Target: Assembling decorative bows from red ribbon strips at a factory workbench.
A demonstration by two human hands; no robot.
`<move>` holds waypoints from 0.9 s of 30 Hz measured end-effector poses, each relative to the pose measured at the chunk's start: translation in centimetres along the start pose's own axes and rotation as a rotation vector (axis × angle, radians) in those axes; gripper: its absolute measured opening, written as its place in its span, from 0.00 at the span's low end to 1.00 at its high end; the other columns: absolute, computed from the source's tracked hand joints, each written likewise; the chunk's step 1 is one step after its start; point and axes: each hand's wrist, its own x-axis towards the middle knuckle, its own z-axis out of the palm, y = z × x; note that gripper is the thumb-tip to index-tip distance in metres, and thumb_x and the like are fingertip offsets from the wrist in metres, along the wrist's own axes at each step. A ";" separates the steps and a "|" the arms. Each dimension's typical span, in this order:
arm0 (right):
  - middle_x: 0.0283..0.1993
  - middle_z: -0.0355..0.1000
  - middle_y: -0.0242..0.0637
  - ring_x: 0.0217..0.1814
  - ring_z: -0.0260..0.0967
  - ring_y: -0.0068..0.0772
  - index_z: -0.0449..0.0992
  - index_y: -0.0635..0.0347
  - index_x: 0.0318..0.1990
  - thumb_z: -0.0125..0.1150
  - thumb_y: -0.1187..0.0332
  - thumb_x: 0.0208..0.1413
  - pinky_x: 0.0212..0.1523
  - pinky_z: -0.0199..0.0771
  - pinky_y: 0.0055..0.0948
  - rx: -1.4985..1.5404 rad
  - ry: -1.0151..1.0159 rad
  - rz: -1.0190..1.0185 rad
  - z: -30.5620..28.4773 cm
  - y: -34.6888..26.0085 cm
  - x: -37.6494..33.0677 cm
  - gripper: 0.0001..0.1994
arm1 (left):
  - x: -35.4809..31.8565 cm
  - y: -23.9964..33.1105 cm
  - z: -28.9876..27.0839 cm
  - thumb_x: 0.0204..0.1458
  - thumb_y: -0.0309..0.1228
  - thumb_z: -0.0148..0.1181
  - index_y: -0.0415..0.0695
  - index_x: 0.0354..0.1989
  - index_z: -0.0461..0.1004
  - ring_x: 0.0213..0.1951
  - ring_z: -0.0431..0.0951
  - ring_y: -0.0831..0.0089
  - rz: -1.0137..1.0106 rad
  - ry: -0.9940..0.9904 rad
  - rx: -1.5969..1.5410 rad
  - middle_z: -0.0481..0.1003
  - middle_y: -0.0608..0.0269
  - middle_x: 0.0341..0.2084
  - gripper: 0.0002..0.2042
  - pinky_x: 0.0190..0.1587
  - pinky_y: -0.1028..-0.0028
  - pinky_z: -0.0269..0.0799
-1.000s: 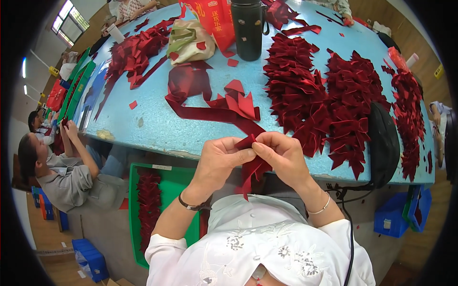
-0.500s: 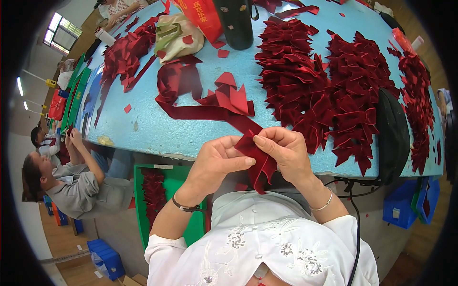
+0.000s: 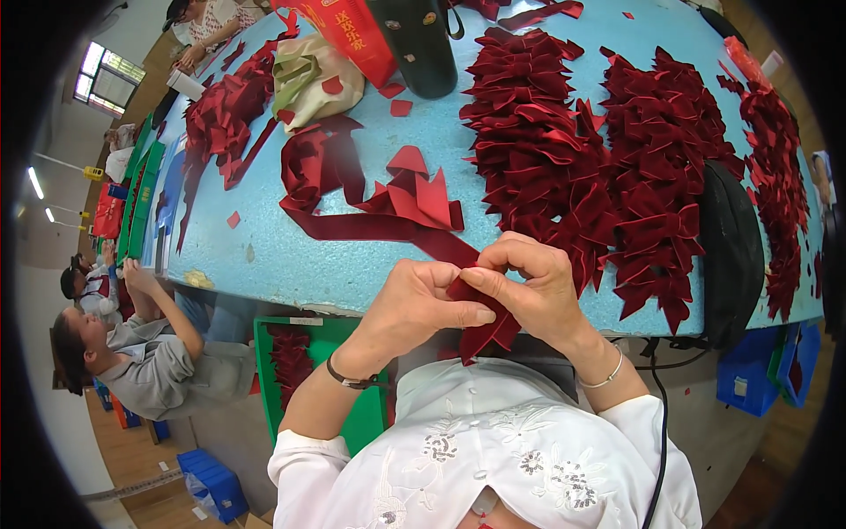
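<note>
Both of my hands meet over the near edge of the blue table (image 3: 256,264), pinching one folded dark red velvet ribbon (image 3: 490,335). My left hand (image 3: 414,309) grips its left side with thumb and fingers. At its upper right, my right hand (image 3: 533,286) is closed with the thumb pressed on the fold. Two pointed ends hang below my fingers. Part of the fold is hidden behind the fingertips. From my hands a long ribbon strip (image 3: 361,226) runs up and left to a loose coil, beside some lighter red ribbon pieces (image 3: 414,192).
Stacked velvet bows (image 3: 529,132) and more bows (image 3: 652,176) fill the right. A dark bottle (image 3: 414,48), red bag (image 3: 348,35) and pale cloth bundle (image 3: 317,79) stand at the back. A green bin (image 3: 335,339) sits below the left edge; a black bag (image 3: 731,256) lies right. Another person (image 3: 167,353) works left.
The ribbon between my hands is folded more compactly, its upper tip now tucked under my fingers. My hands stay close together. The whole view has shifted slightly.
</note>
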 end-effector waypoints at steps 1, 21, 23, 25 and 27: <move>0.25 0.71 0.29 0.26 0.62 0.15 0.76 0.66 0.30 0.65 0.72 0.51 0.26 0.62 0.17 -0.003 0.013 0.009 -0.1 0.1 0.2 0.06 | 0.2 0.0 -0.2 0.41 0.22 0.68 0.38 0.27 0.76 0.24 0.67 0.89 -0.002 -0.005 0.009 0.72 0.72 0.21 0.06 0.25 0.86 0.59; 0.27 0.72 0.39 0.28 0.71 0.32 0.75 0.67 0.31 0.65 0.73 0.45 0.29 0.70 0.27 -0.278 -0.111 -0.058 -5.4 -1.1 1.4 0.08 | 3.1 3.1 1.4 0.42 0.22 0.68 0.36 0.31 0.79 0.23 0.68 0.92 0.077 -0.049 0.181 0.74 0.75 0.20 0.07 0.24 0.86 0.61; 0.27 0.72 0.40 0.28 0.71 0.32 0.75 0.67 0.32 0.65 0.73 0.46 0.29 0.71 0.26 -0.264 -0.055 -0.016 -5.9 -1.2 1.3 0.07 | 3.5 3.4 1.7 0.42 0.23 0.68 0.36 0.31 0.79 0.23 0.67 0.92 0.089 -0.034 0.209 0.74 0.75 0.19 0.07 0.23 0.86 0.61; 0.28 0.72 0.40 0.29 0.72 0.34 0.75 0.66 0.32 0.64 0.73 0.46 0.30 0.71 0.28 -0.247 -0.026 -0.037 -5.8 -1.4 1.2 0.07 | 3.7 4.1 2.0 0.42 0.24 0.69 0.36 0.32 0.79 0.23 0.67 0.91 0.110 0.009 0.250 0.73 0.76 0.18 0.08 0.23 0.86 0.60; 0.30 0.73 0.41 0.30 0.73 0.37 0.75 0.64 0.33 0.62 0.72 0.48 0.31 0.71 0.31 -0.212 0.030 -0.076 -6.3 -1.6 1.7 0.06 | 4.5 4.3 2.3 0.43 0.25 0.68 0.36 0.32 0.79 0.23 0.67 0.90 0.156 0.005 0.271 0.74 0.74 0.19 0.08 0.25 0.85 0.62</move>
